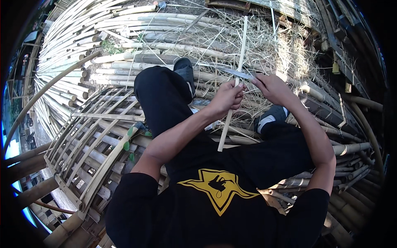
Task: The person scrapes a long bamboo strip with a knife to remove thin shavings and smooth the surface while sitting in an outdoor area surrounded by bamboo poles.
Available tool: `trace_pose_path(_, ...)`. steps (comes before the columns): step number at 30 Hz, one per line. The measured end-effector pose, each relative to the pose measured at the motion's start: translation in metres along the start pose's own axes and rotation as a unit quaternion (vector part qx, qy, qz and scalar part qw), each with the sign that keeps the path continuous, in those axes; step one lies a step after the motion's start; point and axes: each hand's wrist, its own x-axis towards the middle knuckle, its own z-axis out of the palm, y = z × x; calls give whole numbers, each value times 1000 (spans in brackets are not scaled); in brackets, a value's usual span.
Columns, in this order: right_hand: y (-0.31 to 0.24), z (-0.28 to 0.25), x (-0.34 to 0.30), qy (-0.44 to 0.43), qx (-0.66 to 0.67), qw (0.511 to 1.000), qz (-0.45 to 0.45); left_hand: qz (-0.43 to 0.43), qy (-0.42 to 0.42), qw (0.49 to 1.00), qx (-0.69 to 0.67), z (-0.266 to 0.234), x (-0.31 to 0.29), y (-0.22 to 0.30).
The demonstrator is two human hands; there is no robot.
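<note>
In front of my chest, my left hand is closed around a long pale bamboo strip. The strip stands nearly in line with my body, its far end beyond my hands and its near end by my lap. My right hand grips a knife by its handle, which my fingers mostly hide. The knife's blade points to the left and crosses the strip just beyond my left fist. Blade and strip overlap in the picture; I cannot tell how deep the edge sits.
Many cut bamboo poles lie stacked at the far left. Shavings litter the ground ahead. A woven bamboo lattice panel leans at my left. More poles lie at my right. My shoes rest beyond my bent knees.
</note>
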Motion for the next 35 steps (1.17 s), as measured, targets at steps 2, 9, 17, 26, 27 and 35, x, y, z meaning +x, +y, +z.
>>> trace_pose_path(2, -4, 0, -6, -29, -17, 999, -35, -6, -2, 1000, -14, -2, -1, 0)
trace_pose_path(9, 7, 15, -10, -36, 23, 998, -56, -20, -4, 1000, -15, -1, -5, 0)
trace_pose_path(17, 158, -28, -1, 83, -90, 963, 242, -45, -71, 996, -16, 11, -21, -3)
trace_pose_path(26, 47, -27, 5, 86, 365, 892, 252, -65, 4, 997, -29, 24, -1, 0)
trace_pose_path(27, 33, -16, 10, 59, 403, 882, 236, -70, 8, 997, -25, 25, -4, -2)
trace_pose_path(35, -4, 15, 19, -3, 500, 840, 213, -98, -32, 994, 44, 13, -23, -1)
